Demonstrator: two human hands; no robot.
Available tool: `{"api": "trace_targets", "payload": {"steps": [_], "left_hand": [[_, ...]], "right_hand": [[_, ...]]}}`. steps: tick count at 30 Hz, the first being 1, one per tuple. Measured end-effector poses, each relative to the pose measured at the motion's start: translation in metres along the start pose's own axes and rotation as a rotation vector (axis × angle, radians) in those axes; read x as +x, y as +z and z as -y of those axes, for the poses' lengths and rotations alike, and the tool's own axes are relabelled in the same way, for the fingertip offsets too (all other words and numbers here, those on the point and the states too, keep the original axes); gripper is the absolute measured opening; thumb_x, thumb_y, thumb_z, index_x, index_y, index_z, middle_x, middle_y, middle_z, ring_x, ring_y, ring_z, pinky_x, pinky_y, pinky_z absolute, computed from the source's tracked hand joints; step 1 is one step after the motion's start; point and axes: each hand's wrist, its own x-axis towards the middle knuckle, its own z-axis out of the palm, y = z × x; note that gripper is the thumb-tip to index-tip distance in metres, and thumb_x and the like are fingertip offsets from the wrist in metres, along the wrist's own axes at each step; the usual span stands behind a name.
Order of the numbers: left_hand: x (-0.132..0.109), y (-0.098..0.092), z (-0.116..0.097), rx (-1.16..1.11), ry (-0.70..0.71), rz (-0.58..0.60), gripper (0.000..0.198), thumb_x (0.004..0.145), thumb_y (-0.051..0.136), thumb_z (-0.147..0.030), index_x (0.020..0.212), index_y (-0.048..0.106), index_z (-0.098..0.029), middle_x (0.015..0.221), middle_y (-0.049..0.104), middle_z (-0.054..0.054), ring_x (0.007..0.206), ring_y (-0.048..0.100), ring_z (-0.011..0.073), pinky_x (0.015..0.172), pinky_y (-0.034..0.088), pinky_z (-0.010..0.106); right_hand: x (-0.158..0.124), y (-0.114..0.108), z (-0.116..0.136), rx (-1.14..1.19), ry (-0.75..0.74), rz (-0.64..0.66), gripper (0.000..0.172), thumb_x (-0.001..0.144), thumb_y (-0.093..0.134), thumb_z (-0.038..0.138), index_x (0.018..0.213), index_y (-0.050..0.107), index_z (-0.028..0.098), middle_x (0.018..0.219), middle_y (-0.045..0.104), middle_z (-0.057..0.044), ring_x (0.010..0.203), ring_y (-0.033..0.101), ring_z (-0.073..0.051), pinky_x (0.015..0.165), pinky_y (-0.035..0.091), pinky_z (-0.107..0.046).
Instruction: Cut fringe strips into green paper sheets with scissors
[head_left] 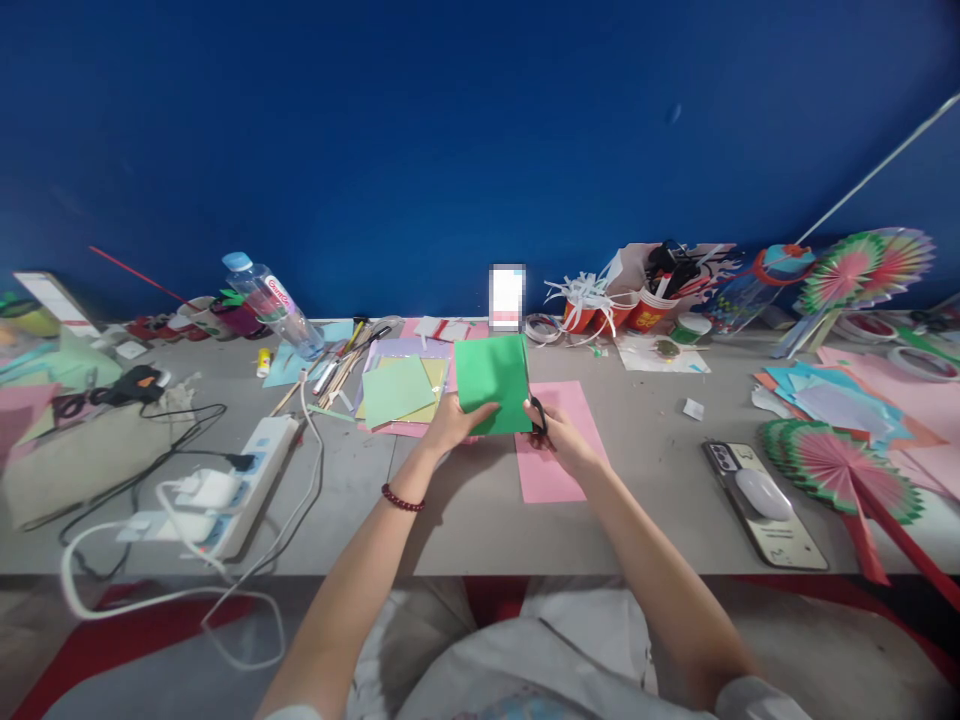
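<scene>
A sheet of green paper [493, 380] is held up over the middle of the table. My left hand [452, 424] grips its lower left corner, thumb on the front face. At the paper's right edge, my right hand [556, 438] is closed around black-handled scissors [538, 415]. The scissor blades run upward along that edge; I cannot make out how far apart they are. Under my right hand lies a pink sheet [562, 480] on the tabletop. Behind my left hand is a pale green sheet [397, 390] on a small stack of coloured papers.
A white power strip [262, 470] with looping cables stands at left, near a tilted plastic bottle [281, 310]. Red cups [651, 312] of tools line the back. On the right lie a phone [802, 540] with a white mouse [763, 494] on it, and folded paper fans [844, 470].
</scene>
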Motion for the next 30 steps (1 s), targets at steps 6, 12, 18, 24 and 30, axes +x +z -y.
{"api": "trace_targets", "payload": {"steps": [6, 12, 18, 24, 30], "left_hand": [[-0.0023, 0.0015, -0.0016, 0.037, -0.108, 0.021, 0.047, 0.066, 0.074, -0.050, 0.094, 0.070, -0.012, 0.082, 0.073, 0.010, 0.068, 0.068, 0.0237, 0.055, 0.057, 0.034], [-0.0010, 0.0017, 0.0021, 0.022, -0.093, 0.017, 0.047, 0.065, 0.075, -0.050, 0.092, 0.070, -0.012, 0.078, 0.072, 0.009, 0.067, 0.067, 0.0227, 0.057, 0.057, 0.033], [0.0012, 0.0014, 0.0067, 0.042, -0.034, 0.011, 0.043, 0.068, 0.074, -0.047, 0.091, 0.071, -0.012, 0.077, 0.072, 0.009, 0.076, 0.068, 0.0236, 0.065, 0.057, 0.032], [0.0007, 0.0013, 0.0056, 0.034, 0.005, 0.023, 0.044, 0.068, 0.074, -0.047, 0.093, 0.071, -0.012, 0.089, 0.073, 0.011, 0.081, 0.069, 0.0255, 0.069, 0.057, 0.033], [0.0001, 0.0012, 0.0042, 0.057, 0.005, 0.022, 0.047, 0.068, 0.074, -0.048, 0.097, 0.070, -0.011, 0.096, 0.073, 0.013, 0.085, 0.069, 0.0273, 0.072, 0.057, 0.035]], "right_hand": [[0.0012, -0.0005, -0.0002, 0.040, -0.016, -0.010, 0.054, 0.061, 0.069, 0.068, 0.066, 0.048, 0.019, 0.051, 0.045, 0.004, 0.040, 0.039, -0.007, 0.038, 0.024, -0.021], [0.0018, -0.0006, -0.0015, 0.045, -0.022, -0.010, 0.054, 0.061, 0.070, 0.067, 0.066, 0.049, 0.018, 0.051, 0.044, 0.005, 0.041, 0.037, -0.006, 0.039, 0.025, -0.021], [0.0015, 0.0000, -0.0007, 0.059, -0.016, -0.021, 0.055, 0.058, 0.072, 0.067, 0.068, 0.049, 0.018, 0.052, 0.043, 0.005, 0.042, 0.038, -0.006, 0.039, 0.023, -0.020], [0.0019, -0.0003, -0.0012, 0.052, -0.023, -0.019, 0.053, 0.061, 0.070, 0.066, 0.066, 0.048, 0.018, 0.051, 0.043, 0.005, 0.042, 0.036, -0.006, 0.040, 0.023, -0.021], [0.0039, -0.0022, -0.0048, 0.040, -0.033, -0.029, 0.052, 0.064, 0.068, 0.066, 0.066, 0.047, 0.018, 0.051, 0.040, 0.006, 0.042, 0.036, -0.006, 0.040, 0.024, -0.021]]}}
